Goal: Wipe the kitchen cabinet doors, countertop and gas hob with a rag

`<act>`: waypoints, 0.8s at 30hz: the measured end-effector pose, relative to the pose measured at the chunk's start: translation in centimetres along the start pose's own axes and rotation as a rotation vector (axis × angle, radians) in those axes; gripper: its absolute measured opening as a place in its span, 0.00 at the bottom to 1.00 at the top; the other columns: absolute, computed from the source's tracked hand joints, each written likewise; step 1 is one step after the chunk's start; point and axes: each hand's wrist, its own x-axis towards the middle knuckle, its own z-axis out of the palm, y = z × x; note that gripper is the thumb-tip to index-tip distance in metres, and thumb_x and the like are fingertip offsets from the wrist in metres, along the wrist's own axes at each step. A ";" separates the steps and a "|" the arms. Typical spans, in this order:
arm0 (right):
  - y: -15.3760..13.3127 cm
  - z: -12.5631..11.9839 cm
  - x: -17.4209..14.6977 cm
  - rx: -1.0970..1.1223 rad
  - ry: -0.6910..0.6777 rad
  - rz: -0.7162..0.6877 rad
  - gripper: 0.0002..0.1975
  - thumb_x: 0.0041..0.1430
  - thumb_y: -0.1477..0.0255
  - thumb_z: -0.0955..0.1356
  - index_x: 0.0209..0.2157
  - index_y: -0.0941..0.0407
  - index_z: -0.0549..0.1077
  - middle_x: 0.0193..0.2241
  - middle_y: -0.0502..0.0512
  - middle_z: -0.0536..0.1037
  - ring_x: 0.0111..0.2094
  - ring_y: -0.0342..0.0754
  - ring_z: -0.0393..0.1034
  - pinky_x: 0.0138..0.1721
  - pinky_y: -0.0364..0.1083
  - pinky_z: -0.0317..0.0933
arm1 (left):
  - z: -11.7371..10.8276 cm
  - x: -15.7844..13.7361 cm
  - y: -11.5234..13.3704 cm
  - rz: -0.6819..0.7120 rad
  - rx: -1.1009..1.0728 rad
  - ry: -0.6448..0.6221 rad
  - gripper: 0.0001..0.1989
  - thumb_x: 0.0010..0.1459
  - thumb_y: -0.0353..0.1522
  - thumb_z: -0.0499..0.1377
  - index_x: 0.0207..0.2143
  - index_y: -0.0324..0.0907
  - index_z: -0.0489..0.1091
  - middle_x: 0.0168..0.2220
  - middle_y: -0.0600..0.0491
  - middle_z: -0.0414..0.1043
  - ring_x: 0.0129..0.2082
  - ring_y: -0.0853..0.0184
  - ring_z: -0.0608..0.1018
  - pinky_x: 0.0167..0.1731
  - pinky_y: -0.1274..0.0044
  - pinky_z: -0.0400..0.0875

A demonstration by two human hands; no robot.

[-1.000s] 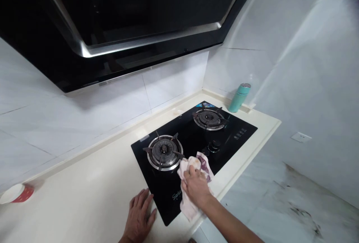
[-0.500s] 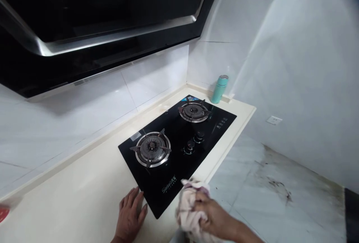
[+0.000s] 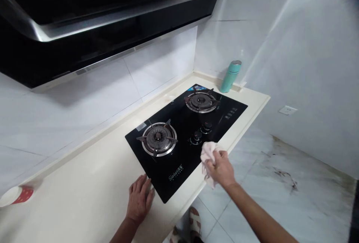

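Note:
My right hand grips a crumpled pale pink cloth, pressed on the front edge of the black gas stove and the counter strip before it. The cloth's lower end hangs toward the counter's front edge. My left hand lies flat with its fingers stretched out on the cream countertop, fingertips at the stove's left edge. Two round burners with pan supports are set in the stove, the left burner nearer to me and the right burner farther back. Two control knobs sit between them and the front edge.
A teal flask stands behind the stove's far right corner. Low overhead hangs a black range hood. A red-and-white paper cup lies at the far left. The wall has a socket; sandalled feet show below.
My right hand has carried the cloth forward and right, from the counter's near edge onto the stove's front edge. The view has shifted, bringing the cup and feet into sight. My left hand stays put.

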 end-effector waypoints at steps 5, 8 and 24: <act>-6.7 6.1 -12.4 -0.118 -0.373 -0.192 0.17 0.60 0.68 0.63 0.50 0.54 0.72 0.54 0.61 0.65 0.43 0.51 0.67 0.44 0.48 0.64 | 0.4 -0.5 -0.5 -0.190 -0.381 -0.012 0.19 0.66 0.37 0.52 0.57 0.47 0.69 0.61 0.46 0.68 0.63 0.57 0.68 0.62 0.58 0.62; -10.2 8.5 -17.6 0.121 -0.628 -0.254 0.18 0.49 0.71 0.68 0.44 0.53 0.74 0.54 0.58 0.67 0.46 0.53 0.67 0.52 0.52 0.62 | 0.8 -0.7 -0.5 -0.260 -0.493 0.033 0.19 0.66 0.41 0.51 0.54 0.46 0.72 0.59 0.46 0.70 0.62 0.57 0.69 0.64 0.57 0.62; -13.0 10.6 -9.9 0.670 -0.317 -0.208 0.24 0.55 0.64 0.66 0.54 0.55 0.66 0.50 0.59 0.73 0.49 0.52 0.69 0.55 0.54 0.64 | -3.5 -6.2 0.3 -0.745 -0.790 0.223 0.30 0.62 0.48 0.55 0.63 0.48 0.61 0.67 0.41 0.59 0.64 0.50 0.68 0.52 0.58 0.77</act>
